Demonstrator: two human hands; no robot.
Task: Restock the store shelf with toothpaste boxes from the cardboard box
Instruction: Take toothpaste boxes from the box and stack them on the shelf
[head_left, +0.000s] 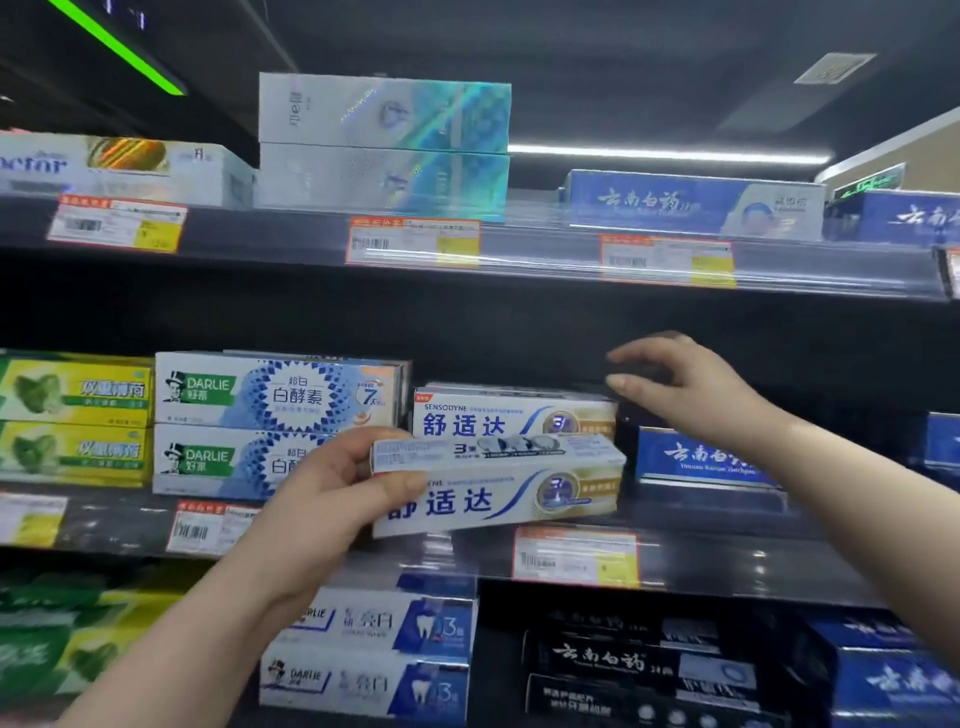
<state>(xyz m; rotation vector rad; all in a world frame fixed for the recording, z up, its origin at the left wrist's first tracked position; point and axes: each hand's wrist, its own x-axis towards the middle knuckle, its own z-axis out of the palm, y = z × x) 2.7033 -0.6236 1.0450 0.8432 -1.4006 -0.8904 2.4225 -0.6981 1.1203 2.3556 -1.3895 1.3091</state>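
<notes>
Your left hand (332, 499) pinches a toothpaste box (498, 483) at its end, before the middle shelf (727, 561); your right hand (685, 389) hovers spread, empty.

- Dim aisle; dark ceiling, shelf recesses near black.
- Fluorescent tube (670, 154) glows at 1 o'clock; green light strip (117, 47) at 11.
- Glare streaks on clear price rail (519, 254).
- Motion blur throughout, worst at 7 o'clock.
- Wide-angle bowing at edges.

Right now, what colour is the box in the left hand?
The box in the left hand is mostly white with blue writing and a gold patch, seen in the head view.
</notes>
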